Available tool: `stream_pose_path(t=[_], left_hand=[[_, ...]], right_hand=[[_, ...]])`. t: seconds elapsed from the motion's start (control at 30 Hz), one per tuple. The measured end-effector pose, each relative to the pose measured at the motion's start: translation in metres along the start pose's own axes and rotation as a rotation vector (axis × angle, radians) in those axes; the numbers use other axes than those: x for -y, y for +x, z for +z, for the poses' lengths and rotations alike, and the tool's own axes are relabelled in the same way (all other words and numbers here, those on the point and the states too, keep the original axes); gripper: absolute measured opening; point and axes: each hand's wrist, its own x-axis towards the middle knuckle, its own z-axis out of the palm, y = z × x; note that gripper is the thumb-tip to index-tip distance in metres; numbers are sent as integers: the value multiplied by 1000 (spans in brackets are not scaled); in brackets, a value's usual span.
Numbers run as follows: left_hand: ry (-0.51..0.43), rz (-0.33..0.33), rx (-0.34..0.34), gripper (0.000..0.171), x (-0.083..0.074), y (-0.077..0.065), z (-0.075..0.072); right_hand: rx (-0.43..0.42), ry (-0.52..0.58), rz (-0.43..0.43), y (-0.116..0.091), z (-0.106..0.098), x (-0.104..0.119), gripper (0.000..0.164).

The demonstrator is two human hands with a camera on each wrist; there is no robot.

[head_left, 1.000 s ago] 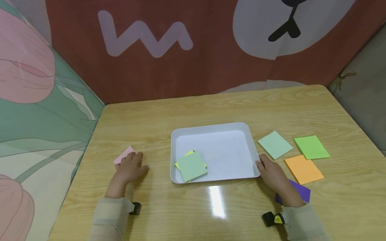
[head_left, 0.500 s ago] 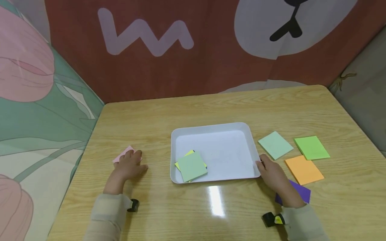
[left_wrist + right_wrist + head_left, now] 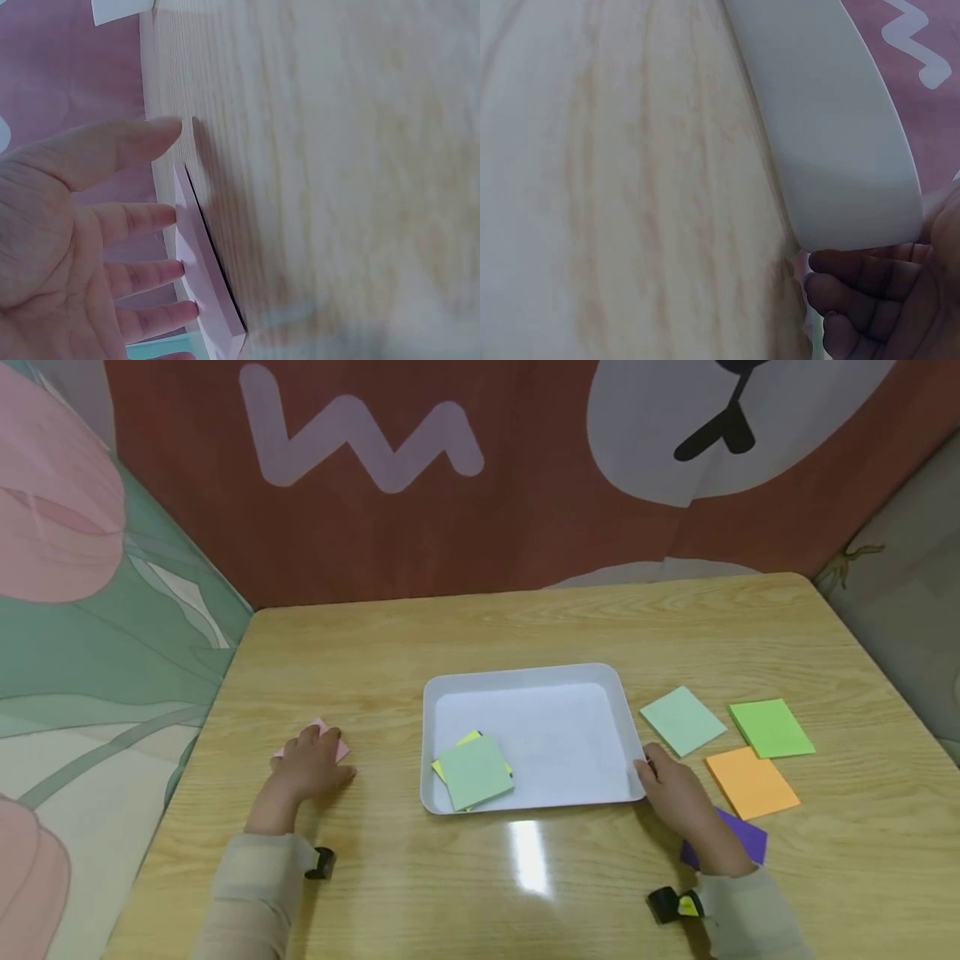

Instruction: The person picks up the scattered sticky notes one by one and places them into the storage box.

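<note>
Flat on the left part of the table lies a pink sticky-note pad [image 3: 342, 749]. My left hand [image 3: 303, 770] is over it, covering most of it; in the left wrist view the fingertips of several fairly straight fingers touch the pad [image 3: 201, 274], while the thumb stays apart from it. A white rectangular tray [image 3: 570, 727] is in the middle of the table. My right hand [image 3: 678, 797] pinches its near right corner, thumb at the rim and curled fingers beneath. Inside the tray, a pale green pad [image 3: 477, 774] lies on a yellow pad [image 3: 471, 738], with a dark edge showing below.
Right of the tray are a mint pad [image 3: 682, 721], a bright green pad [image 3: 771, 728] and an orange pad [image 3: 752, 782] touching the green one. A purple pad [image 3: 742, 837] is partly hidden under my right forearm. A patterned cloth wall [image 3: 525, 527] borders the table's [image 3: 495, 631] back edge.
My left hand has shifted a little to the left over the pink pad, so the pad's right corner now shows. My right hand and the tray stay in place. The head view has shifted slightly.
</note>
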Motion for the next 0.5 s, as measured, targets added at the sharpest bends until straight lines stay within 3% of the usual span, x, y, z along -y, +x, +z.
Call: stream_pose_path(t=[0.5], left_hand=[[-15, -34, 42, 70, 3, 2, -6]], right_hand=[[8, 1, 4, 2, -1, 2, 15]])
